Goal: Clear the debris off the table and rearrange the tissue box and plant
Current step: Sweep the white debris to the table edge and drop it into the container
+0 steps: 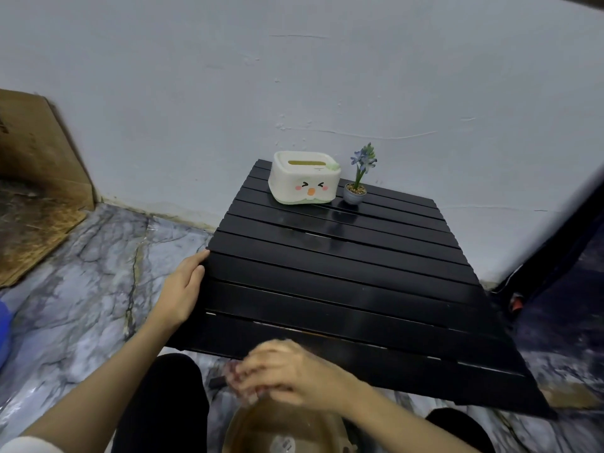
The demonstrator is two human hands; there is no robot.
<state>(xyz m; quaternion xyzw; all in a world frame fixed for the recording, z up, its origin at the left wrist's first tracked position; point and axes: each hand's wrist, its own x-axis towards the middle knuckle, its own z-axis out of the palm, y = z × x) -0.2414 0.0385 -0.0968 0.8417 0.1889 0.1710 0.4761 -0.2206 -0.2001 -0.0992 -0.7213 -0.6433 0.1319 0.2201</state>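
Two hands work at the near end of the black slatted table (343,289), which serves as the landmark for everything else. Furthest left of it, a sheet of cardboard (39,178) leans against the wall, well apart from the table. The left hand (183,289) lies flat and open against the table's left edge, fingers extended along the slat ends, gripping nothing, apparently steadying the top. Just off the table's near edge, the right hand (287,374) is blurred by motion; its fingers curl around what looks like a small clump of debris (237,377), though the blur leaves it unclear how tight the hold is. Directly below that hand, in front of the table, sits a tan bin (287,429), so the debris seems about to drop into it. At the table's far end, near the wall, stands the tissue box (304,179), its long axis running roughly parallel to the slats and its printed face turned toward the person. Just beside it on the right, apart but close, is the plant (358,178) in its small pot. No loose debris shows on the slats, so clearing looks nearly finished. Both remaining items lie straight ahead across the whole tabletop; the empty left hand seems the freer one to reach them.
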